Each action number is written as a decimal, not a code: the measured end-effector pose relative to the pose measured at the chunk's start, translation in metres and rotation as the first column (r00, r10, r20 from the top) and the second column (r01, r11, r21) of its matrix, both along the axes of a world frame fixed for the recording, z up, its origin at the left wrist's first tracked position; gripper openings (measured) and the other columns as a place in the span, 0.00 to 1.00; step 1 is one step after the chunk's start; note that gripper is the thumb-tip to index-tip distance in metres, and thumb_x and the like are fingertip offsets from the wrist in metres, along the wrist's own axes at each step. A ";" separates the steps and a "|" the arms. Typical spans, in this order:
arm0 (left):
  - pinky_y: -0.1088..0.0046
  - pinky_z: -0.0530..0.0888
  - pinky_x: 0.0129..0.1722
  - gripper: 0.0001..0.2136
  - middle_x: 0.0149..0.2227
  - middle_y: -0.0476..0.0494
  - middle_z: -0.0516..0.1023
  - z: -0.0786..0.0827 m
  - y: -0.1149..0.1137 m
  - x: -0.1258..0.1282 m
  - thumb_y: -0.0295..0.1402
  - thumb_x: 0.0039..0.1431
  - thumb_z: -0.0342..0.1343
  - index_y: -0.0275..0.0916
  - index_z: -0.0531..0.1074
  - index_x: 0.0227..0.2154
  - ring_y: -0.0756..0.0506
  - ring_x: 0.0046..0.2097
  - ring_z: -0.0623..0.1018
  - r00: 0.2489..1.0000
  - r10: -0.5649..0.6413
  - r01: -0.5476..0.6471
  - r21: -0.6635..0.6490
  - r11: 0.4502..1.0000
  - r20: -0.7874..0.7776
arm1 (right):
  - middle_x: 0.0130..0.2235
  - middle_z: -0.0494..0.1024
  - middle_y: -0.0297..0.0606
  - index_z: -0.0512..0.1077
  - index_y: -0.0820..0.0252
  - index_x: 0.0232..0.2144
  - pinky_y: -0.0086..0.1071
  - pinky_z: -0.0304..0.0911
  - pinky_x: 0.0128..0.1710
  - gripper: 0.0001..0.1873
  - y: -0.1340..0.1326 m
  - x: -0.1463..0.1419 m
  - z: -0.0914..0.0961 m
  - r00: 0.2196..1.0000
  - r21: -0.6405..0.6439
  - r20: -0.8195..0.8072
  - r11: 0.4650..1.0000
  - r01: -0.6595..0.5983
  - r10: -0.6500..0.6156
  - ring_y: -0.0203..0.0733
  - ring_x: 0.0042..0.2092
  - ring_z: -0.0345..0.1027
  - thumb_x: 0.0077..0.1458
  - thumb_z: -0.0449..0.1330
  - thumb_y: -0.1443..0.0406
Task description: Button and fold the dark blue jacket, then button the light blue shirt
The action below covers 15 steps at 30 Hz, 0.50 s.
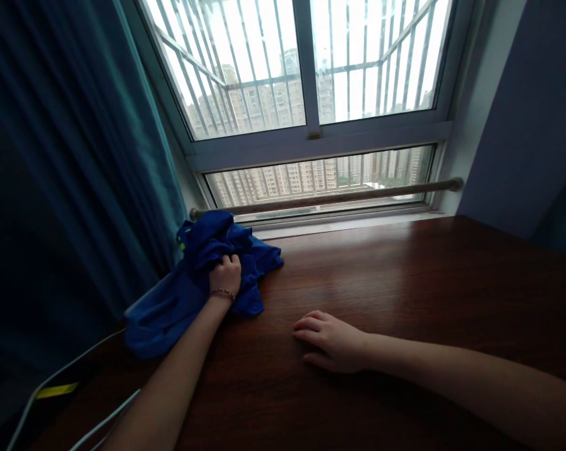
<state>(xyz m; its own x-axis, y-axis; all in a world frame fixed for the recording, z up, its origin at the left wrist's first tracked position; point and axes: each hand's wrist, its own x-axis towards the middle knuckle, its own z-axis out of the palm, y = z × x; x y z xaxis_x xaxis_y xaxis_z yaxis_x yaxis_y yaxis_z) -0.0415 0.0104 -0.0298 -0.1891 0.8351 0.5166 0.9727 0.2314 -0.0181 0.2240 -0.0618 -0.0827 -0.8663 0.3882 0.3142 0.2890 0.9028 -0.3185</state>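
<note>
A crumpled piece of bright blue cloth (170, 313), perhaps a garment, lies bunched at the left end of the dark wooden tabletop (405, 282). My left hand (225, 274), with a thin bracelet at the wrist, is closed on the bunched fabric, its fingers partly sunk in the folds. Small yellow-green marks show on the cloth's far left side. To the right, my right hand (327, 341) rests palm down on the wood, fingers stretched out and slightly apart, holding nothing. A gap of bare wood separates it from the cloth.
A blue curtain (136, 156) hangs along the left, beside the cloth. Behind the table a rail (339, 198) crosses in front of the barred window (264, 94). White cables (71, 363) and a yellow strip (57, 391) lie at the lower left. A wall (513, 119) stands at right.
</note>
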 end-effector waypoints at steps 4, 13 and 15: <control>0.66 0.64 0.33 0.10 0.33 0.41 0.65 0.002 0.003 0.000 0.27 0.58 0.37 0.30 0.61 0.39 0.45 0.33 0.69 0.961 -0.175 0.156 0.103 0.982 0.214 | 0.50 0.64 0.44 0.60 0.63 0.51 0.36 0.51 0.51 0.24 -0.001 0.000 0.001 1.000 0.003 0.009 1.000 -0.003 0.003 0.43 0.52 0.52 0.53 0.50 0.58; 0.76 0.68 0.30 0.11 0.29 0.48 0.69 0.019 -0.022 0.080 0.37 0.51 0.50 0.36 0.63 0.35 0.50 0.30 0.70 -0.009 -0.436 0.628 0.344 0.698 0.900 | 0.47 0.65 0.45 0.58 0.61 0.49 0.36 0.59 0.46 0.23 0.022 -0.003 -0.012 0.806 -0.505 -0.418 0.845 0.176 -0.418 0.40 0.47 0.61 0.50 0.51 0.62; 0.77 0.67 0.28 0.14 0.28 0.50 0.69 0.025 -0.052 0.107 0.39 0.50 0.52 0.38 0.64 0.37 0.52 0.27 0.69 -0.179 -0.277 0.743 0.314 0.591 0.944 | 0.47 0.64 0.45 0.56 0.61 0.50 0.38 0.59 0.44 0.25 0.043 0.003 -0.022 0.524 -0.723 -0.521 0.675 0.149 -0.674 0.41 0.45 0.63 0.49 0.51 0.61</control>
